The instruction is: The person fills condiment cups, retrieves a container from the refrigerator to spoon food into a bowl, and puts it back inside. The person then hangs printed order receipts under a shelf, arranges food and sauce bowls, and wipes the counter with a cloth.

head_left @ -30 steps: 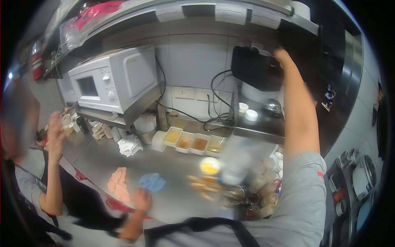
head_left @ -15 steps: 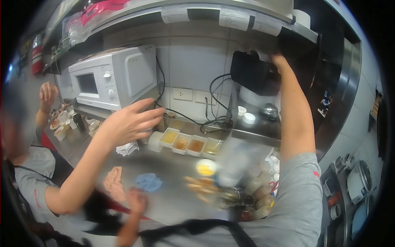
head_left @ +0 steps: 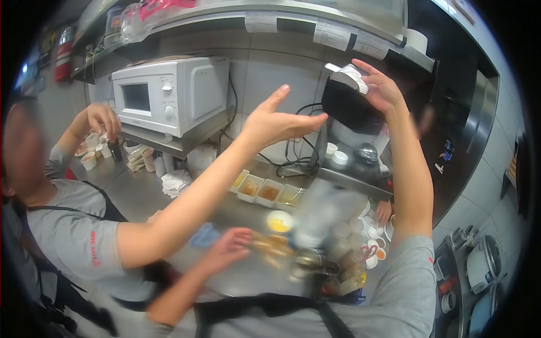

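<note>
Hovers left hand (head_left: 228,249) just beside the fries (head_left: 273,248) on the near counter (head_left: 191,259), fingers slightly apart. Reaches far right with right hand (head_left: 382,93), fingers at the white paper (head_left: 351,72) atop the black box (head_left: 341,106); cannot tell whether clamped. Since earlier, has shifted left hand rightward, with a co-worker's hand (head_left: 282,123) closer to the box.

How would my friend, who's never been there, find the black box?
Find the long metal shelf overhead, with paper sheets hanging from its edge. Look below its right part, beside the wearer's right hand. The black box there has white paper at its top; its dark colour sets it apart from the little white cups below.
</note>
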`<move>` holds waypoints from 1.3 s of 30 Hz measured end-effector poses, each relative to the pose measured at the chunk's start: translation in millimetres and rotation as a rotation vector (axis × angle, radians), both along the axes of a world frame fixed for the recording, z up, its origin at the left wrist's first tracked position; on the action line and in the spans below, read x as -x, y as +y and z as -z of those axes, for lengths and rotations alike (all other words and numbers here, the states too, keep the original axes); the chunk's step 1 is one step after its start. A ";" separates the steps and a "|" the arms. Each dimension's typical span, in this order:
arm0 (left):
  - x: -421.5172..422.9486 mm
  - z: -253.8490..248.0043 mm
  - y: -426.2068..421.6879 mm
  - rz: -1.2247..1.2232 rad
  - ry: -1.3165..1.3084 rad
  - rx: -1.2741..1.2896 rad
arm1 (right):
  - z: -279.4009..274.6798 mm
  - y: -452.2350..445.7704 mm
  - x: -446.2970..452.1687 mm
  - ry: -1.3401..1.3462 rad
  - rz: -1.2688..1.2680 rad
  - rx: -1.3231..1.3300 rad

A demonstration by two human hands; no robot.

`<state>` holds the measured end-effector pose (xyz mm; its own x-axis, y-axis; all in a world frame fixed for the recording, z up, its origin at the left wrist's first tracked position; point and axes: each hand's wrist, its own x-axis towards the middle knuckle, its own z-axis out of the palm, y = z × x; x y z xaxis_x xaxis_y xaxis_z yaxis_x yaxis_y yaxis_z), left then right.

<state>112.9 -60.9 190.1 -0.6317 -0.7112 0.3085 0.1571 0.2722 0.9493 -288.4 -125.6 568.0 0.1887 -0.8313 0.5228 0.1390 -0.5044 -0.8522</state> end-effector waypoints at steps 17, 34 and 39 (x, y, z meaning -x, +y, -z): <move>-19.4 4.2 45.8 -0.073 0.106 0.004 | 12.5 85.8 -108.3 0.449 -0.212 0.069; 81.8 -157.8 -79.5 -0.530 0.537 0.592 | -12.2 -67.0 -241.8 0.327 0.574 0.836; 109.6 -285.9 -157.0 -0.876 0.453 1.145 | -1.7 -27.0 -251.4 0.469 0.586 1.037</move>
<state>3.2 -217.8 476.0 0.1498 -0.0494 0.9875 -0.2296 0.9697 0.0833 -37.0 -152.6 569.8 0.2753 -0.0972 0.9564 -0.5340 -0.8427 0.0681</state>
